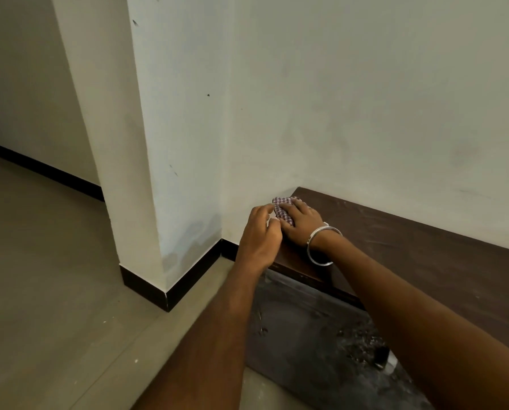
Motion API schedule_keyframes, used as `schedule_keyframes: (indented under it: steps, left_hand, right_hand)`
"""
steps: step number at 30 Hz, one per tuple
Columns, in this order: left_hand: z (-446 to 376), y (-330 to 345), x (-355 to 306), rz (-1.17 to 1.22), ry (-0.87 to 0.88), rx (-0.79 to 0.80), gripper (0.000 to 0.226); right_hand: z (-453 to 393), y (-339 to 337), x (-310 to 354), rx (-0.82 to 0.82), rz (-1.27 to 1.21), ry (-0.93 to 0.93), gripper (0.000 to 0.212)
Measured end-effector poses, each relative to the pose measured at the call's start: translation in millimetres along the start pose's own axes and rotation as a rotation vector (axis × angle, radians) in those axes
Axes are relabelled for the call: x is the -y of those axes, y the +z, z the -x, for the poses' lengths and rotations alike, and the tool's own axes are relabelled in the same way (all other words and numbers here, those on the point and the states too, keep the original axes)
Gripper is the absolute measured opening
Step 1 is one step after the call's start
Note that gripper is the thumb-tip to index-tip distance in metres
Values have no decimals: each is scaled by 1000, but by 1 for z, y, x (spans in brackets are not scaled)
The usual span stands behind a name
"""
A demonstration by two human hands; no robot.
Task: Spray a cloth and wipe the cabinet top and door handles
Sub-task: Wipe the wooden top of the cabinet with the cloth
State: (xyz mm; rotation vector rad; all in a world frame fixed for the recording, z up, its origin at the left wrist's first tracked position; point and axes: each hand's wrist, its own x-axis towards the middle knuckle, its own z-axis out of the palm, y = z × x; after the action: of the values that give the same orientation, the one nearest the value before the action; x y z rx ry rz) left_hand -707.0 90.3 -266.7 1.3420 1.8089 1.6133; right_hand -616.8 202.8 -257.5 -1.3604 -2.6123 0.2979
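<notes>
A low dark brown cabinet stands against the white wall, and its top [409, 247] runs from the middle to the right edge. A small pink checked cloth [282, 207] lies at the top's far left corner. My right hand [302, 223], with a silver bangle on the wrist, presses flat on the cloth. My left hand [260, 235] sits at the cabinet's left edge, fingers curled, its fingertips touching the cloth's near corner. The cabinet's dark door front [306, 329] shows below the hands. A door handle [384, 358] is partly hidden by my right forearm. No spray bottle is in view.
A white wall pillar [158, 143] juts out just left of the cabinet, with a black skirting [188, 279] at its base. Grey tiled floor [55, 291] spreads to the left. The door front looks dusty and scuffed.
</notes>
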Motion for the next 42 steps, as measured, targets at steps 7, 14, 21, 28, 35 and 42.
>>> schedule_keyframes:
  steps: [7,14,21,28,35,42]
  left_hand:
    - [-4,-20,-12,564,-352,-30,39]
    - [-2,-24,-17,717,-467,-64,28]
    - [-1,-22,-10,501,-502,-7,45]
    - [1,-10,-11,88,-168,-81,40]
    - [17,8,-10,-341,308,-1,40]
    - [22,19,-2,-520,428,26,46]
  right_hand:
    - [47,1,23,-14,-22,-88,60]
    - [81,5,43,-58,-76,-139,57]
    - [115,3,53,-58,-79,-213,58]
    - [132,-10,23,-16,-106,-181,55]
    - [121,-40,-67,-28,-87,69,54]
    - [111,-67,-185,-74,-30,379,56]
